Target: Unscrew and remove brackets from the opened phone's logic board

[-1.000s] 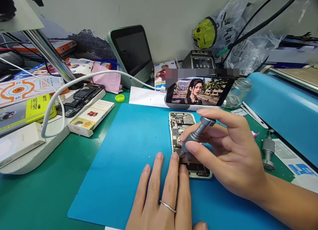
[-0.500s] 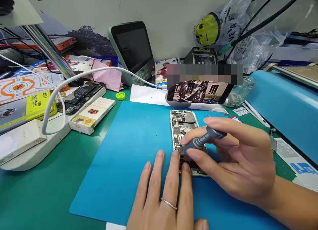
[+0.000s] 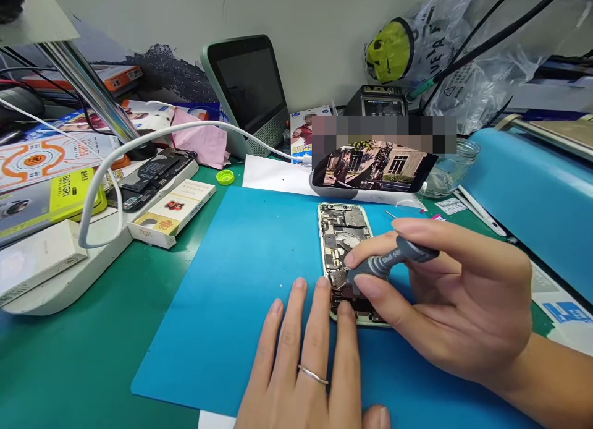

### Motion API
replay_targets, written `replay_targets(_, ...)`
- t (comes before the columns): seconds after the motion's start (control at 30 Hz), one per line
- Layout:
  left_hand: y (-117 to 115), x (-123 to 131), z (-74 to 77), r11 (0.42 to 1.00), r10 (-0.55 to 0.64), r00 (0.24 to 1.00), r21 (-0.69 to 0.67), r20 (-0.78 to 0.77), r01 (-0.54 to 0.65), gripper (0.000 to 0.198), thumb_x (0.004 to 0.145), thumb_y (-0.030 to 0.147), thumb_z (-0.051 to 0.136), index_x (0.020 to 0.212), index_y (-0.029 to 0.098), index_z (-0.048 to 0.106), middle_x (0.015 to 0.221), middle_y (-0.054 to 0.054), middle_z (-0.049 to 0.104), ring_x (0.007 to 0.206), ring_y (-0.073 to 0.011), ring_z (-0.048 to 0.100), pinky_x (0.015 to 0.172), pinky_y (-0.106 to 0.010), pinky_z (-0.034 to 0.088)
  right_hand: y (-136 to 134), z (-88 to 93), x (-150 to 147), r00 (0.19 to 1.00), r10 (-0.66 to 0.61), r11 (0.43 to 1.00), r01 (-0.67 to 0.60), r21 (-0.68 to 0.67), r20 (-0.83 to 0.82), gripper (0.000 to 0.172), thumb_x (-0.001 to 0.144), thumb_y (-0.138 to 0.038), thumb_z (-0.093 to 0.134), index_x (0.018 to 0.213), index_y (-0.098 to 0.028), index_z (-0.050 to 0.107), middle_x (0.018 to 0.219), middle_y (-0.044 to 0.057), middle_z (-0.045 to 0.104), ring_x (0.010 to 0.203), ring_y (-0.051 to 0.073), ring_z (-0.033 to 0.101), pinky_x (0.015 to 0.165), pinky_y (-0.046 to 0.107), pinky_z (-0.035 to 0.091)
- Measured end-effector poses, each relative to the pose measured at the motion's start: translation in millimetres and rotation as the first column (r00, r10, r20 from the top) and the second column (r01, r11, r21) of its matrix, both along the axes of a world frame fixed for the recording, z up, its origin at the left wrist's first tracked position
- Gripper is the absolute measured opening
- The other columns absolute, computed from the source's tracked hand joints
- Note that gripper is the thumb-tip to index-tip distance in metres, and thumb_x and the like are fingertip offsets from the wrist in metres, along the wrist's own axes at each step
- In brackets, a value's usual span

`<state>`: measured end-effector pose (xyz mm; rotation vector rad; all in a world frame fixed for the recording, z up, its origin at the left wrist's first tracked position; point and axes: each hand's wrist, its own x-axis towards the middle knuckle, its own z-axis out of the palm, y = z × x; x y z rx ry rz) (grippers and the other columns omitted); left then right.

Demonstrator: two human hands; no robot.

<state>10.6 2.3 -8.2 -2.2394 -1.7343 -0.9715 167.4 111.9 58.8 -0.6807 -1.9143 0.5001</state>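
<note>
An opened phone (image 3: 345, 231) lies on the blue mat (image 3: 222, 293), its circuit board and inner parts showing. My right hand (image 3: 458, 305) grips a grey screwdriver (image 3: 382, 263) between thumb and fingers, tilted over the middle of the phone. The tip of the screwdriver is hard to make out near the inner parts. My left hand (image 3: 306, 361) lies flat with fingers spread, fingertips on the phone's lower left edge and lower part. A silver ring sits on one of its fingers. The phone's lower right part is hidden behind my right hand.
Behind the mat a propped phone (image 3: 370, 169) plays a video beside a glass jar (image 3: 451, 169). To the left are a white cable (image 3: 160, 134), a cigarette box (image 3: 173, 211), another opened phone (image 3: 151, 175) and a green cap (image 3: 225, 177). A smart display (image 3: 248, 89) stands behind.
My right hand has moved slightly right with the screwdriver, uncovering more of the phone's inner parts. My left hand stays almost where it was.
</note>
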Motion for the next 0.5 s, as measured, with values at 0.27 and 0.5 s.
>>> replay_targets(0.27,2.3,1.8,-11.4,0.994,0.029,0.999,0.100,0.035,-0.032,0.056,0.112,0.055,0.035,0.151,0.022,0.056,0.166,-0.010,0.055,0.160,-0.0328,0.041,0.133,-0.051,0.026,-1.8,3.3,-1.6,1.000,0.024,0.999,-0.025,0.039,0.020,0.079,0.091,0.001,0.079,0.156,-0.040,0.060,0.113,0.004,0.084,0.084,0.023,0.084,0.074,0.036,0.076)
replay_targets(0.5,13.4,-3.4,-30.4,0.965,0.016,0.999,0.264,-0.051,-0.002,0.068,0.112,0.059,0.031,0.164,0.019,0.049,0.182,-0.007,0.034,0.163,-0.0331,0.040,0.134,-0.049,0.029,-6.7,28.5,7.6,0.971,0.088,0.995,-0.096,0.025,0.224,0.053,0.092,-0.006,0.078,0.136,-0.035,0.075,0.099,0.001,0.090,0.087,0.024,0.089,0.084,0.028,0.077)
